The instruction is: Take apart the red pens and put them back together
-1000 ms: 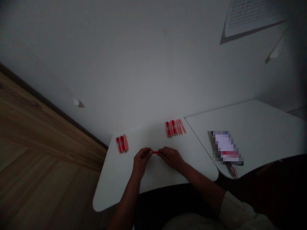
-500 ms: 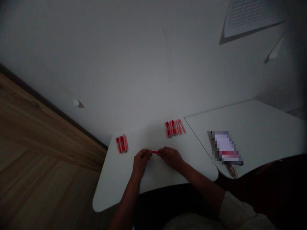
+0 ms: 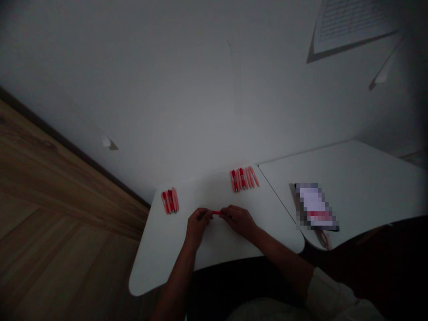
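Over the middle of a small white table (image 3: 160, 263), my left hand (image 3: 197, 224) and my right hand (image 3: 239, 219) meet, fingers curled. Between them they pinch a short red pen-like stick (image 3: 216, 212), each hand closed on one end. A small row of red and pink sticks (image 3: 170, 201) lies to the far left of my left hand. A larger row of the same sticks (image 3: 244, 178) lies beyond my right hand near the wall.
A second white table (image 3: 361, 178) adjoins on the right and carries a flat blurred rectangular item (image 3: 316, 206). A white wall rises behind both tables. Wooden floor (image 3: 50, 214) lies to the left. The scene is dim.
Almost nothing differs: my hands stay together on the red stick, with only slight finger shifts of the left hand.
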Tool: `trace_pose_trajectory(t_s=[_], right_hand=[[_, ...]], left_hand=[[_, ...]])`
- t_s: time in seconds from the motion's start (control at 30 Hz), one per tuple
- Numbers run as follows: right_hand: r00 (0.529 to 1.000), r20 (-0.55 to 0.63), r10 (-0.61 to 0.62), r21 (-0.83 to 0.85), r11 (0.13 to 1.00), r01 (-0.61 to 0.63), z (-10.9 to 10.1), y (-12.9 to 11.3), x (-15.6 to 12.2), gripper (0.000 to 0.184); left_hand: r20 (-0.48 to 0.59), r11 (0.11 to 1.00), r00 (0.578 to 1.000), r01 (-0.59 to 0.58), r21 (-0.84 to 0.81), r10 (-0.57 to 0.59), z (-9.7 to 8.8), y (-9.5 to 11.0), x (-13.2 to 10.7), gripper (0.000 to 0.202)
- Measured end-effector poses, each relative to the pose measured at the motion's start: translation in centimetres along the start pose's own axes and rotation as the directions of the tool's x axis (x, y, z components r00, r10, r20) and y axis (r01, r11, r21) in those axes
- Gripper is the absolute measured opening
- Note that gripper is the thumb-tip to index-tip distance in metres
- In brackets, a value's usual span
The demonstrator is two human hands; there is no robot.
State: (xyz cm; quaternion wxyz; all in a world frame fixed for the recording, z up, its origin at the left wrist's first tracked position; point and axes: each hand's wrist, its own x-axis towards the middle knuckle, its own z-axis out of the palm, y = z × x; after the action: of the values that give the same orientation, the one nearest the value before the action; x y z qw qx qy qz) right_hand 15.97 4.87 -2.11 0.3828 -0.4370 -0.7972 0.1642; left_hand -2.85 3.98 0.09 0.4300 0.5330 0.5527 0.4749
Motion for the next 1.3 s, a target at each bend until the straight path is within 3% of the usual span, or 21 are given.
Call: trace_pose_trajectory(t_s=[0.8,1.13,1.3], right_hand=[[0.998,-0.049,-0.028,-0.015,1.000,0.027,0.31,0.39,-0.09,0.024],[0.999,0.047,-0.015,-0.021,1.000,0.016,-0.16,0.01,-0.12,0.027],[1.000,0.016,-0.004,-0.016,1.000,0.004,-0.06,-0.09,-0.07,0.026]], left_hand=[[0.015,0.999,1.000,-0.025,0.043,0.024,-0.12,-0.35,0.01,0.026],[0.043,1.000,0.999,-0.008,-0.009,0.008,-0.20,-0.31,-0.05,0.027],[0.020,0.999,1.000,0.014,-0.034,-0.013,-0.08,-0.07,-0.04,0.032]])
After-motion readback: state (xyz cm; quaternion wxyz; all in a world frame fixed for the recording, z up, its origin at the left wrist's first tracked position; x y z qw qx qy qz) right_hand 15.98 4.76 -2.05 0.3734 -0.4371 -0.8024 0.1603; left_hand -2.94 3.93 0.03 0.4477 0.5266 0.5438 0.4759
